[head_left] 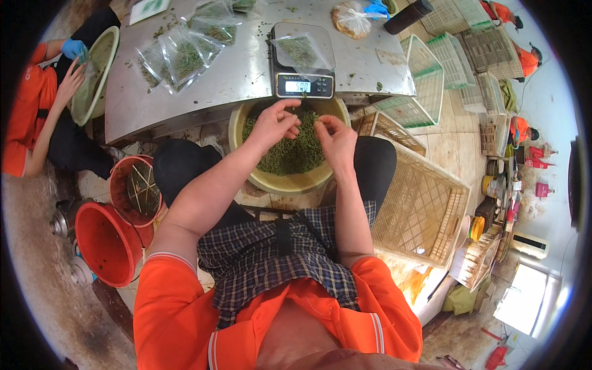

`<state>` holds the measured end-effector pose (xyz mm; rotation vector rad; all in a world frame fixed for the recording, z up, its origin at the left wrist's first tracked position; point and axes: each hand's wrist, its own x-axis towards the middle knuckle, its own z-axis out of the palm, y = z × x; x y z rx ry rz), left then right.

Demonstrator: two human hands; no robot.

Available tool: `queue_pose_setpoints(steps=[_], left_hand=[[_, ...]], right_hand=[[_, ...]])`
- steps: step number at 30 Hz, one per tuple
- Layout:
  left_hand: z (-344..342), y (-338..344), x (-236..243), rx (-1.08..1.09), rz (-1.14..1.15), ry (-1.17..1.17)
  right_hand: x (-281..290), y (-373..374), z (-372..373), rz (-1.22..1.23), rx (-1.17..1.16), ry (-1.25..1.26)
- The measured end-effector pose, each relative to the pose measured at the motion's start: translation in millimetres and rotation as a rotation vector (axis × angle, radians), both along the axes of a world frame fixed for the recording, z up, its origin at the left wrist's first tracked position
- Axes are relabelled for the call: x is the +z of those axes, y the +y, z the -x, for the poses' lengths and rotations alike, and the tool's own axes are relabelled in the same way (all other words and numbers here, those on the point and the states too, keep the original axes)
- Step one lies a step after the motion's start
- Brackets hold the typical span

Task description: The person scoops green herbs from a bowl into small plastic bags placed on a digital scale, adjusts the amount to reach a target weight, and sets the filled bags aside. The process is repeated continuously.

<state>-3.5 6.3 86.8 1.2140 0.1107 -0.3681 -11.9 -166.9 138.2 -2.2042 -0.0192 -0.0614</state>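
A cream basin (279, 181) full of small green buds (295, 153) rests between my knees, under the edge of a steel table (240, 68). My left hand (272, 125) and my right hand (336, 140) hover together over the basin, fingertips pinched on small green pieces between them. Just beyond, a digital scale (304, 84) stands on the table edge with a clear bag of greens (300, 50) lying on its platform.
Several clear bags of greens (185, 57) lie on the table. Two red buckets (117, 216) stand at my left, tan and green plastic crates (419, 203) at my right. A person in orange (34, 117) at far left holds a pale basin. More workers sit far right.
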Motion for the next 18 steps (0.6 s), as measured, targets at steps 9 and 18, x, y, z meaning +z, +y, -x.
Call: queue_pose_setpoints(steps=[9,18], left_hand=[[-15,-13,-5,-0.232,0.059,0.104],[-5,-2,-4,-0.124,-0.021,0.059]], right_hand=[[16,28,-97,-0.052,-0.012,-0.149],[-53,-5,-11,-0.404,0.018,0.230]])
